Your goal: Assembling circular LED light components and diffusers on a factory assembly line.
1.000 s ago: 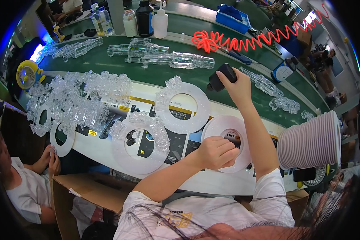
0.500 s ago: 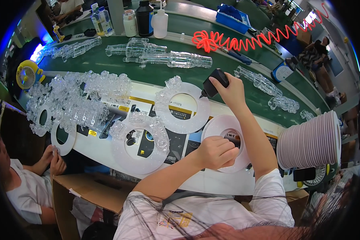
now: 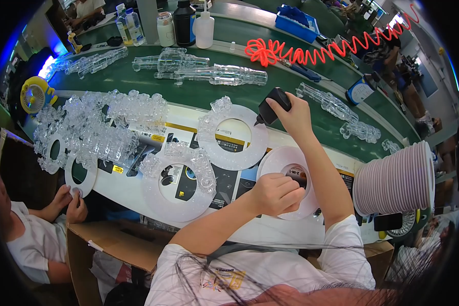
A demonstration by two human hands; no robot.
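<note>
Head view shows the right hand closed around a black dispenser bottle, right of centre, its long axis tilted with the nozzle pointing down-left onto the rim of a white ring. Lower down, the left hand is curled in a loose fist on a second white ring; what it pinches, I cannot tell.

The left hand covers part of the white ring. What its fingers pinch beside the ring's hole is hidden.
</note>
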